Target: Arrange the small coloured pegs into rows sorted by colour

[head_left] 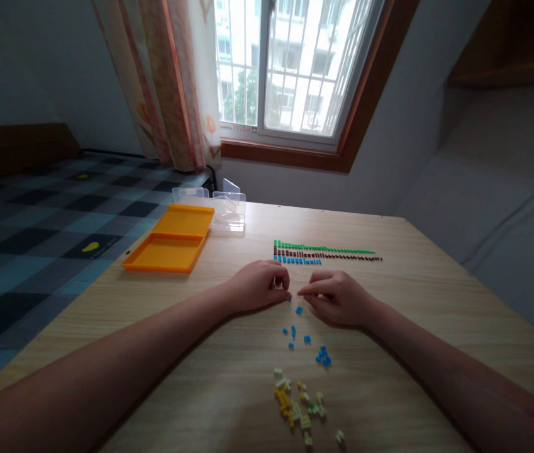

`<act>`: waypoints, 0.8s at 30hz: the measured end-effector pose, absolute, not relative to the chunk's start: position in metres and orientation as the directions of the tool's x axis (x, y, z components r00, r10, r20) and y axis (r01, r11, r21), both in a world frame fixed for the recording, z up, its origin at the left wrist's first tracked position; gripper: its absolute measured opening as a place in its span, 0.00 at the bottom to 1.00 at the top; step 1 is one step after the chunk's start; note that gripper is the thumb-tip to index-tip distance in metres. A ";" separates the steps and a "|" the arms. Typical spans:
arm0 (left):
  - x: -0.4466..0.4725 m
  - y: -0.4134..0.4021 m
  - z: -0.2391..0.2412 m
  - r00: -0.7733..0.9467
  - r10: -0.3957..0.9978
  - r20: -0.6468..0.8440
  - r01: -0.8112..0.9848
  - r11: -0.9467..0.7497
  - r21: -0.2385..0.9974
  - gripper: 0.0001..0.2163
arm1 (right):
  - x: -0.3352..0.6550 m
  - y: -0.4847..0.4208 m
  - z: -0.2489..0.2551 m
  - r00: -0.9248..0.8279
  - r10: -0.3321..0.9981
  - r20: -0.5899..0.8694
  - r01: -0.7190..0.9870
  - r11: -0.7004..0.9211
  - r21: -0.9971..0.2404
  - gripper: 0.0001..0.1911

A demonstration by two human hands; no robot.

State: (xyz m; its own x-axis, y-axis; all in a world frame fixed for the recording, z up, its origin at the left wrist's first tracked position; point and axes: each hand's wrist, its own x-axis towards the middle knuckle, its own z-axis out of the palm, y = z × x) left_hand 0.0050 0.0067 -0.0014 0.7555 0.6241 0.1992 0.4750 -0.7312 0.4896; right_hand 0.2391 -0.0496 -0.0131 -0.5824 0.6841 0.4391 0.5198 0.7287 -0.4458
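My left hand (263, 284) rests on the wooden table with its fingers curled and the thumb drawn in. A small blue building brick (289, 300) shows at its fingertips, seemingly pinched there. Opposite it, my right hand (339, 296) lies with the index finger stretched out and the thumb apart below, nothing visible between them. Just under the right fingertips is a loose blue brick (299, 310). Beyond both hands run rows of tiny bricks: a green row (316, 246), a dark brown row (328, 255) and a shorter blue row (300, 260).
Nearer me lie several loose blue bricks (323, 356) and a pile of yellow and cream bricks (295, 409). An orange open case (163, 269) and clear plastic boxes (229, 211) stand at the far left of the table (191, 377). A checked bed (35, 233) adjoins it.
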 end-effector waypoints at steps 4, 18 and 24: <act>0.005 0.008 -0.001 0.761 0.619 0.193 0.469 -0.732 0.495 0.05 | 0.238 -0.050 -0.014 -0.582 0.690 0.430 0.516 0.722 -0.460 0.10; 0.005 0.008 -0.002 0.732 0.648 0.211 0.473 -0.706 0.527 0.03 | 0.233 -0.052 -0.015 -0.626 0.680 0.383 0.532 0.731 -0.428 0.10; 0.004 0.009 -0.003 0.726 0.654 0.215 0.461 -0.693 0.554 0.02 | 0.256 -0.040 -0.016 -0.518 0.752 0.407 0.675 0.652 -0.345 0.05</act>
